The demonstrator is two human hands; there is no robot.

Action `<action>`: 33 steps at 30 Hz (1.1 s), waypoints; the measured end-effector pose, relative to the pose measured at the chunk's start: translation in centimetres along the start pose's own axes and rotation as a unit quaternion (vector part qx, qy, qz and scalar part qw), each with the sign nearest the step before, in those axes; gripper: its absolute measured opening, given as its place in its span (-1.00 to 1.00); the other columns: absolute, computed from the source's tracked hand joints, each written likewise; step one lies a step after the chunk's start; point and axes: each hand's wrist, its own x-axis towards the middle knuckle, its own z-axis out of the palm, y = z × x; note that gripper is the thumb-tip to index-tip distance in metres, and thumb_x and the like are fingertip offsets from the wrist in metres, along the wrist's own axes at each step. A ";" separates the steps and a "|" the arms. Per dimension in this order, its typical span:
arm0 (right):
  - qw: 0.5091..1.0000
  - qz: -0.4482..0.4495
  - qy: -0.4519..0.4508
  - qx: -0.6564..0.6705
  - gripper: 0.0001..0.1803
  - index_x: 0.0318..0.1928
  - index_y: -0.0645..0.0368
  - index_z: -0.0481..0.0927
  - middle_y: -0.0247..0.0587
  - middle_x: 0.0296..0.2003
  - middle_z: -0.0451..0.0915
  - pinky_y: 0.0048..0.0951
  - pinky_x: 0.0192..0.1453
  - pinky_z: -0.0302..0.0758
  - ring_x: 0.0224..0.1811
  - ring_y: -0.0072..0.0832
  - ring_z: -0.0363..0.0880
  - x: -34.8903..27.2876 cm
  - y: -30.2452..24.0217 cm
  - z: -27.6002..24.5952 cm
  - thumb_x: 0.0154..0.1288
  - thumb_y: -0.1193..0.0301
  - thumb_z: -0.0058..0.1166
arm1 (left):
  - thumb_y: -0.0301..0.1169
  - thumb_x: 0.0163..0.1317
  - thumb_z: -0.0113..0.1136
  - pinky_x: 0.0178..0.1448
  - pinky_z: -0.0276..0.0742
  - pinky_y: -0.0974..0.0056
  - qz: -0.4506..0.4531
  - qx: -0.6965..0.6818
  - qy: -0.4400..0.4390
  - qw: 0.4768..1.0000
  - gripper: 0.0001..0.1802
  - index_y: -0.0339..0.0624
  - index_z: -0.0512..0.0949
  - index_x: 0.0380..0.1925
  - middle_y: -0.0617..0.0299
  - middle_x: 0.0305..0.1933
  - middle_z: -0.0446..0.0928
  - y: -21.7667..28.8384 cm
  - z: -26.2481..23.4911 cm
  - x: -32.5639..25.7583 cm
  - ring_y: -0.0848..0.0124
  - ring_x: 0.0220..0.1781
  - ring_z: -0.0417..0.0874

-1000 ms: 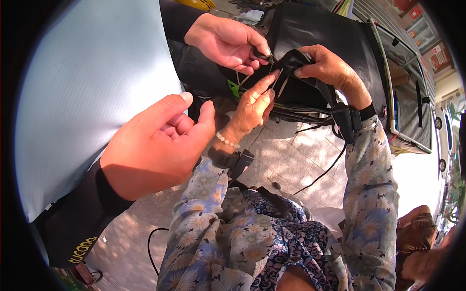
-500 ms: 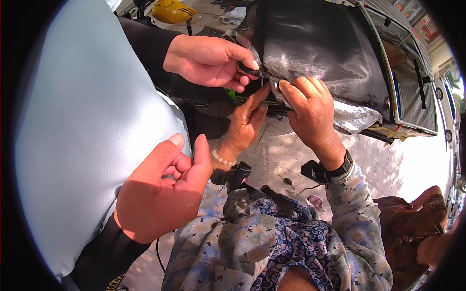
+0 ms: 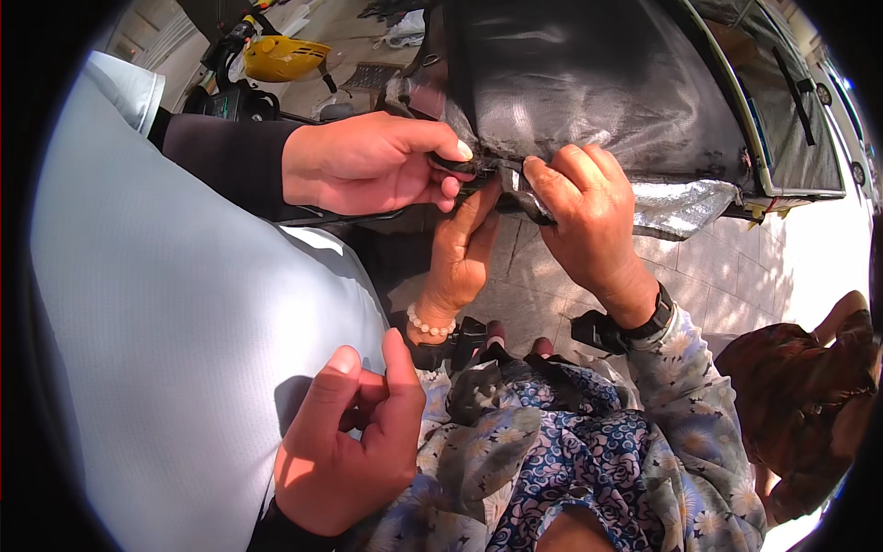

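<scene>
Sunlit paved yard: right hand (image 3: 589, 216) and left hand (image 3: 464, 248) pinch black strap (image 3: 497, 175) at silver cover's (image 3: 589, 83) edge; co-worker's hand (image 3: 368, 166) grips alongside. Vs 0.5 s ago, hands barely moved.

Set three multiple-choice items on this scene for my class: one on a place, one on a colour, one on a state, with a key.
1. Where is the yellow helmet?
A. top left of the view
B. on the person's lap
C. in the right hand

2. What colour is the bead bracelet at the left hand?
A. red
B. white
C. green

3. How is the right hand?
A. flat and open on the ground
B. closed on the black strap at the edge of the black cover
C. resting on a knee

Key:
1 A, it lies beyond the co-worker's hand.
2 B, the beads on the wrist are pale white.
3 B, its fingers curl over the strap.
</scene>
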 end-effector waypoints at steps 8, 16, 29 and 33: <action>1.000 0.020 -0.022 0.007 -0.80 -0.47 0.13 0.49 -0.37 -0.54 0.38 -0.42 -0.43 0.30 -0.48 -0.42 0.39 0.7 -0.1 -0.1 -0.27 0.46 0.05 | -0.48 0.24 0.03 -0.11 0.35 0.52 -0.216 -0.190 -0.101 0.952 -0.63 -0.31 0.40 0.06 0.28 -0.30 0.50 4.1 -1.3 1.2 0.65 -0.41 0.38; 0.994 0.018 -0.043 0.100 -0.60 -0.38 0.25 0.52 -0.23 -0.54 0.38 -0.32 -0.47 0.33 -0.52 -0.27 0.38 1.8 -0.3 -0.7 -0.45 0.58 0.10 | -0.44 0.19 0.08 -0.18 0.33 0.51 -0.167 -0.131 -0.074 0.974 -0.66 -0.30 0.44 -0.02 0.32 -0.37 0.45 4.5 0.6 0.8 0.64 -0.43 0.36; 0.983 0.072 -0.056 0.157 -0.65 -0.40 0.17 0.50 -0.23 -0.53 0.38 -0.28 -0.33 0.40 -0.43 -0.22 0.41 0.6 0.2 -1.6 -0.40 0.52 0.18 | -0.36 0.11 0.18 -0.30 0.29 0.50 -0.058 -0.058 -0.069 0.994 -0.70 -0.30 0.52 -0.18 0.39 -0.51 0.38 1.8 -0.1 0.3 0.62 -0.47 0.33; 0.905 0.136 -0.102 0.390 -0.58 -0.15 0.21 0.56 -0.13 -0.26 0.52 -0.38 -0.10 0.44 -0.21 -0.28 0.52 -1.0 2.0 -5.6 -0.16 0.58 0.24 | -0.34 0.10 0.18 -0.31 0.28 0.50 -0.042 -0.021 -0.085 0.995 -0.70 -0.30 0.53 -0.20 0.40 -0.53 0.36 2.4 -0.4 0.2 0.62 -0.47 0.32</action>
